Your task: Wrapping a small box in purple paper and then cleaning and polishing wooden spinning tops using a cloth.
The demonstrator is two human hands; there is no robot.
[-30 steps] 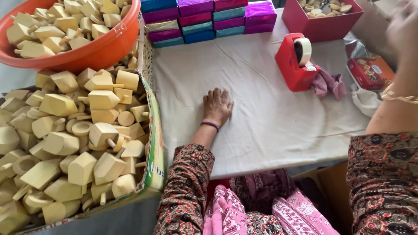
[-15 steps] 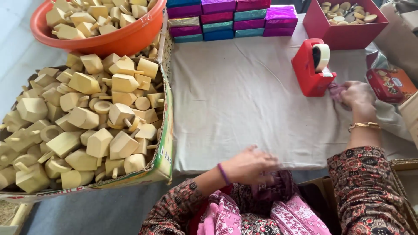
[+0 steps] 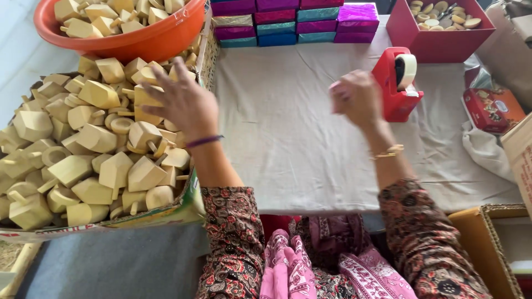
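The left hand (image 3: 183,102) hovers with its grip spread open and empty, wooden tops (image 3: 100,160) just beneath. The right hand (image 3: 357,97), its grip curled shut on something pinkish, is just left of the red tape dispenser (image 3: 396,88).

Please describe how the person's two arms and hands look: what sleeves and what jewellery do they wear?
Both arms wear dark sleeves with a dense red and pale floral print, ending near the elbows. The left hand has a thin purple band at the wrist. The right hand has a slim golden bracelet.
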